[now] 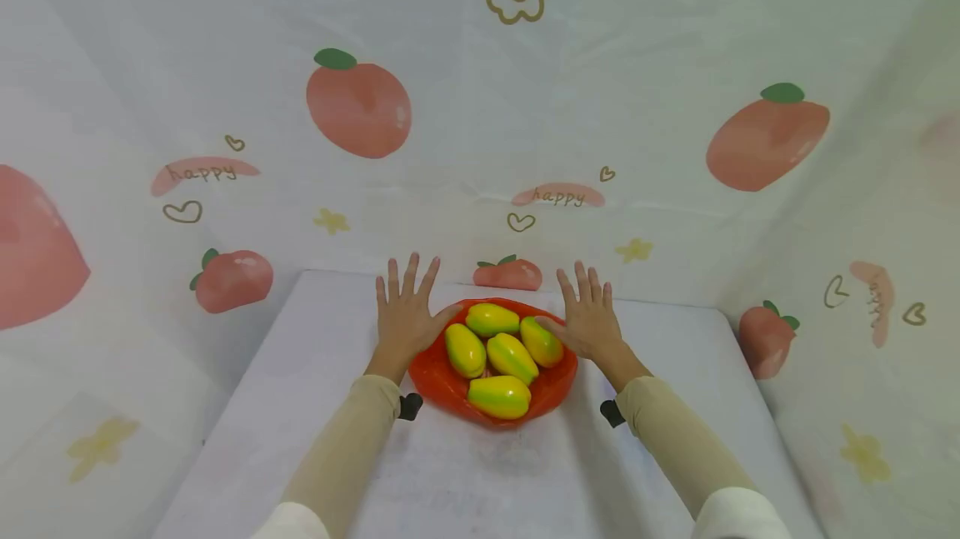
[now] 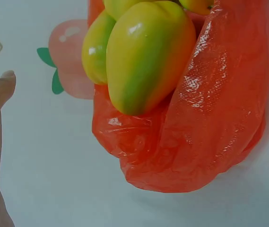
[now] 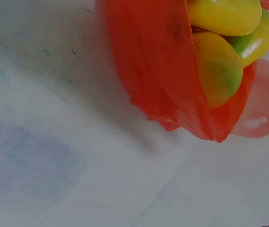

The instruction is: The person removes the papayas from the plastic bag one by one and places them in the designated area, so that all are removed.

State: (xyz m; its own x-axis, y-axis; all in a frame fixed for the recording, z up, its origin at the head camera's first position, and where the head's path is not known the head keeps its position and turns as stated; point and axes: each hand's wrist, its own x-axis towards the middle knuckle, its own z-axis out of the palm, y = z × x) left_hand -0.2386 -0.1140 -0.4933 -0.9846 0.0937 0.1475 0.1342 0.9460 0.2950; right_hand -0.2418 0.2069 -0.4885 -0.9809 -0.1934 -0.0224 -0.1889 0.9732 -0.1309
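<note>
An opened red plastic bag (image 1: 442,389) sits on the table with several glossy yellow-green, mango-like fruits (image 1: 512,357) inside it. My left hand (image 1: 406,319) is spread above the bag's left side, fingers straight and pointing away from me. Over the right side, my right hand (image 1: 590,319) is spread the same way, its thumb overlapping a fruit (image 1: 542,342) in the head view. Neither hand holds anything; whether the thumbs touch the bag cannot be told. The left wrist view shows one large fruit (image 2: 151,56) close up above the crumpled bag edge (image 2: 172,175).
A white table (image 1: 300,406) carries the bag near its back edge. White cloth (image 1: 465,89) printed with pink fruit, hearts and flowers hangs behind and at both sides. A small black object (image 1: 410,406) shows at the left wrist, another (image 1: 612,413) at the right.
</note>
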